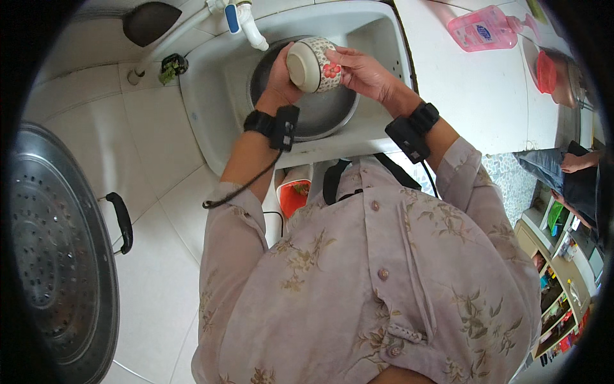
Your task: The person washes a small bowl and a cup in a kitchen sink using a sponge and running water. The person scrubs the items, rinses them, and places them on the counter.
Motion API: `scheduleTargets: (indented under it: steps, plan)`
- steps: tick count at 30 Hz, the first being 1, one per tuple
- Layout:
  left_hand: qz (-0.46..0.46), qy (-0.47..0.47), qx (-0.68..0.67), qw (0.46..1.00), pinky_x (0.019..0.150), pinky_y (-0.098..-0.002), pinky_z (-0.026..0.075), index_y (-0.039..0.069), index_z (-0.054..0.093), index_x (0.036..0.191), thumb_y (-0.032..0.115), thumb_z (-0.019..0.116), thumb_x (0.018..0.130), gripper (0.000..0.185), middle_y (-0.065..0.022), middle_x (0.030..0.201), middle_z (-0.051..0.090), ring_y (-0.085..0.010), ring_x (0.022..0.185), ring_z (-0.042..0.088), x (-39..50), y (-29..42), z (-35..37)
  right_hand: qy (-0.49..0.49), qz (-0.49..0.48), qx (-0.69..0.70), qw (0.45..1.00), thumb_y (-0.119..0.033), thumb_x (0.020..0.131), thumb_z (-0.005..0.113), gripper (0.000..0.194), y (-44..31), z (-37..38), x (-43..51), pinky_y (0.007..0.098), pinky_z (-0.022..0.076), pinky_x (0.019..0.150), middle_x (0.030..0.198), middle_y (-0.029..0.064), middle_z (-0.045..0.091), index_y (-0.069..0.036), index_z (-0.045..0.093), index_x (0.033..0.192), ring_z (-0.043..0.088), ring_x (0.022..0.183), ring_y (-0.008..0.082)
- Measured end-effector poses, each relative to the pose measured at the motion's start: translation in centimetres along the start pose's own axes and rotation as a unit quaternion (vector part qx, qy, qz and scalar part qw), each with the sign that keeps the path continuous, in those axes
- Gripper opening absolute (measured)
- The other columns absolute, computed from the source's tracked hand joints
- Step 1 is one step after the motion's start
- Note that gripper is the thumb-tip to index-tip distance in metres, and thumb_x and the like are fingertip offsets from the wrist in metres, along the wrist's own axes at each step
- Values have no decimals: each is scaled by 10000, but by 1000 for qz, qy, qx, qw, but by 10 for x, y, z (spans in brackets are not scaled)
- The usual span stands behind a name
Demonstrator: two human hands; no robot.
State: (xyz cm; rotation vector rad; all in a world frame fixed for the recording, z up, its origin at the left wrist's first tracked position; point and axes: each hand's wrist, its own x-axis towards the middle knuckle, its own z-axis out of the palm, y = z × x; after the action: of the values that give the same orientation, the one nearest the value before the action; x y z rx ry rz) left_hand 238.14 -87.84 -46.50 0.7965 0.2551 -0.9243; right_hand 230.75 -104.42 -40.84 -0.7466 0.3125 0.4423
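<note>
Both of my hands grip a small ceramic bowl (314, 65), patterned with red flowers. It is tipped on its side, its pale base turned to the left and its inside hidden from me. My left hand (282, 77) supports it at the base side, while my right hand (357, 72) holds the patterned wall near the rim. Beneath the bowl, a round metal basin (331, 120) rests in the white sink (218, 101). Left of the bowl, a white tap (252, 31) with a blue lever reaches over the sink.
A pink soap pump bottle (482, 31) lies on the white counter (470, 96) at right, near a red container (546, 72). A perforated metal steamer pan (62, 249) with a black handle is at left. Another person's hand (573, 162) shows at far right, above shelves (556, 288).
</note>
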Motion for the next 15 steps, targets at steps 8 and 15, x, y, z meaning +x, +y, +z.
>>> scheduleTargets:
  steps: [8,15]
  plan:
    - [49,114,-17,992,808,-371,504,35,581,1035,244,433,910,284,-79,988,629,-218,914,611,-8,-6,23,177,-79,-153,969,-279,843,637,561,13,12,11,316,493,786,1074,136,576,51,402,1230,576,941,181]
    - [18,136,-18,990,755,-336,497,28,597,1010,254,480,920,270,-72,956,632,-195,843,607,6,-9,20,175,-4,17,984,-352,947,421,411,-3,-1,8,346,510,764,1039,78,611,12,517,1111,605,904,181]
